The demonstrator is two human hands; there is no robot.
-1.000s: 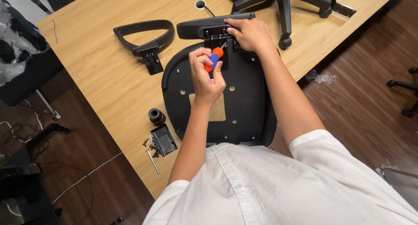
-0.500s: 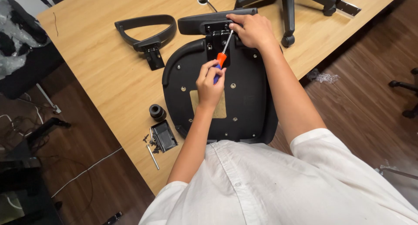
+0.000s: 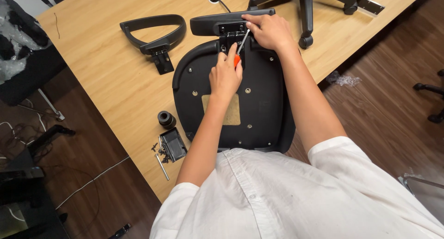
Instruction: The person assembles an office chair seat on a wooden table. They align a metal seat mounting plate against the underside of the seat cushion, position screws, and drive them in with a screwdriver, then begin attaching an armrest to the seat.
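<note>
**Two hands at the armrest bracket of an upturned chair seat**

On the wooden surface point(image 3: 106, 77) we see a black chair seat point(image 3: 259, 105) lying with its underside up, a tan label in the middle of it. At the far edge of the seat, a black armrest point(image 3: 231, 22) is placed across, with its metal bracket point(image 3: 231, 33) standing against the seat.

Our left hand point(image 3: 225, 75) is closed around the orange handle of a screwdriver point(image 3: 239, 50); the fingers wrap it fully, so only a small part of the handle shows. The metal shaft goes up and a little to the right, and its tip is at the bracket. We cannot tell if the tip sits in a screw.

Our right hand point(image 3: 270, 32) lies on the right end of the armrest, beside the bracket, with the fingers curled down over the pad and pressing on it.

To the left of the seat, a second armrest point(image 3: 152, 32) lies apart on the surface. Near the front left corner of the seat there are a black round part point(image 3: 166, 119), a small black tray with screws point(image 3: 173, 145), and a thin metal key point(image 3: 162, 166). At the far side, the chair base with wheels point(image 3: 305, 3) rests on the surface.
</note>
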